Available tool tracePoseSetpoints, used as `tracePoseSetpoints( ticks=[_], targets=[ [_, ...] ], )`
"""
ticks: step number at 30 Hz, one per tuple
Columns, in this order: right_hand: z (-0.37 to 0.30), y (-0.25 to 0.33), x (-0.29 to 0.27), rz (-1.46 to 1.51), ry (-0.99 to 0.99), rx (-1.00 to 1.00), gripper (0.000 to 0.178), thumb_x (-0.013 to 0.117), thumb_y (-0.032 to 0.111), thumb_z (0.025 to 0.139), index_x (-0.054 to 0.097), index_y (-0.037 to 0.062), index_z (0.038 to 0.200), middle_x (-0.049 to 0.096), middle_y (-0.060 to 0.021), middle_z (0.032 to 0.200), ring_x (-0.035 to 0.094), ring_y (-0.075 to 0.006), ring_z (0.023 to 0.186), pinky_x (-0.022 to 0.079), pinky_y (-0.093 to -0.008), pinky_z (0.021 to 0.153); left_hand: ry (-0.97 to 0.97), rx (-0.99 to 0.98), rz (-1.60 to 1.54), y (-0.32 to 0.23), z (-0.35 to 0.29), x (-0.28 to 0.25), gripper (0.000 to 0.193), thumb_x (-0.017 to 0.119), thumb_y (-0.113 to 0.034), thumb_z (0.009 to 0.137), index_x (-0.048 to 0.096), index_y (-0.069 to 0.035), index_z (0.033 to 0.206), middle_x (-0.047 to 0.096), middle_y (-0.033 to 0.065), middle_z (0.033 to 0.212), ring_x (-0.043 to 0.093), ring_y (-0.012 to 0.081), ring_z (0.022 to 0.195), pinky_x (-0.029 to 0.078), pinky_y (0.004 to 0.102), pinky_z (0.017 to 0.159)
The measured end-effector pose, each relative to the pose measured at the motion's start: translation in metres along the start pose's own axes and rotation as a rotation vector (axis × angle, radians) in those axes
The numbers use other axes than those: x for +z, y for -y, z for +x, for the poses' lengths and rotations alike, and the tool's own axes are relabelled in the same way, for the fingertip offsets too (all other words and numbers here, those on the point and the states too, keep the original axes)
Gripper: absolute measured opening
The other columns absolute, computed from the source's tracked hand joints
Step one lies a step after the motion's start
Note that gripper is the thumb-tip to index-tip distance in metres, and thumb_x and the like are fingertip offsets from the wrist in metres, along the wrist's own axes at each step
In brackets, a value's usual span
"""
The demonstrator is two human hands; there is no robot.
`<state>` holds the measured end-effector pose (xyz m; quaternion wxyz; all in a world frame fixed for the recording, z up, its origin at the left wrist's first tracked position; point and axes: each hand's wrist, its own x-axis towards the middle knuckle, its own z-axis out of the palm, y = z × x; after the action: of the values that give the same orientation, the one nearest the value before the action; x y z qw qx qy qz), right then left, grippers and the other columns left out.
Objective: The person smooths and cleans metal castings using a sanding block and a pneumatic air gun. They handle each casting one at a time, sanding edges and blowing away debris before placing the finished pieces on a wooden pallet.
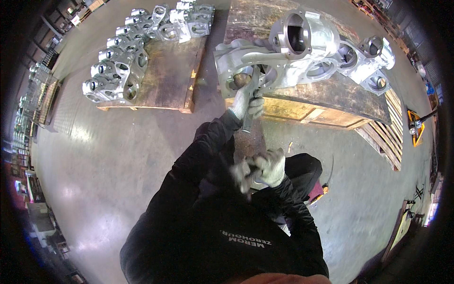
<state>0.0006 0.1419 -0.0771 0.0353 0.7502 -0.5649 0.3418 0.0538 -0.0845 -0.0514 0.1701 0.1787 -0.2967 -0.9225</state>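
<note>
My left hand (247, 102), in a pale work glove, is closed round a flat metal bar (248, 120). The bar stands upright against the near edge of a large silver metal casting (286, 71), its upper end at the casting's openings. Lower down, close to my body, my right hand (270, 168), gloved too, grips what looks like a hammer (242, 176). Motion smears its grey head, so its shape is unclear. The casting has several round bores and a thick upright cylinder. It rests on a worn wooden crate (302, 111).
Another casting (378, 52) sits at the crate's right end. Several similar castings (124, 66) stand in rows on a wooden platform (165, 80) to the left. A slatted pallet (385, 135) and a yellow pallet jack (416, 128) are on the right.
</note>
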Motion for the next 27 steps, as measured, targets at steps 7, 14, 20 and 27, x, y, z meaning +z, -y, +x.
tracePoseSetpoints(
  ticks=[7,14,20,27],
  targets=[
    [-0.009,-0.005,0.007,0.027,0.138,0.364,0.026,0.067,0.024,0.072,0.073,0.0104,0.094,0.068,-0.0123,0.074,0.066,-0.0327,0.066,0.052,-0.0423,0.061,-0.086,-0.027,0.091,-0.003,-0.001,0.002,0.043,0.042,-0.053,0.099,0.043,-0.016,0.078,0.028,-0.0062,0.052,0.026,0.0105,0.033,0.027,0.0306,0.036],
    [0.003,-0.006,0.003,-0.046,0.008,0.241,0.027,0.067,0.038,0.08,0.064,0.0112,0.082,0.054,-0.0102,0.061,0.058,-0.0288,0.054,0.045,-0.0432,0.048,-0.062,-0.026,0.056,-0.005,-0.003,0.004,0.043,0.041,-0.052,0.099,0.043,-0.016,0.076,0.029,-0.0059,0.052,0.025,0.0111,0.034,0.027,0.0306,0.036],
    [0.01,0.006,-0.025,0.085,-0.173,0.011,0.037,0.073,0.041,0.064,0.069,0.0142,0.089,0.063,-0.0057,0.071,0.063,-0.0286,0.062,0.048,-0.0396,0.054,0.067,-0.028,-0.149,-0.002,0.01,0.003,0.041,0.04,-0.05,0.099,0.048,-0.015,0.079,0.032,-0.0063,0.055,0.028,0.0116,0.037,0.029,0.0303,0.042],
    [0.015,0.003,-0.011,0.024,-0.024,0.315,0.023,0.07,0.03,0.073,0.07,0.0108,0.086,0.063,-0.0104,0.068,0.063,-0.0315,0.059,0.049,-0.0413,0.054,0.006,-0.061,-0.073,-0.009,0.004,0.0,0.038,0.041,-0.047,0.1,0.047,-0.016,0.079,0.031,-0.0067,0.054,0.028,0.0109,0.036,0.028,0.0299,0.041]
  ],
)
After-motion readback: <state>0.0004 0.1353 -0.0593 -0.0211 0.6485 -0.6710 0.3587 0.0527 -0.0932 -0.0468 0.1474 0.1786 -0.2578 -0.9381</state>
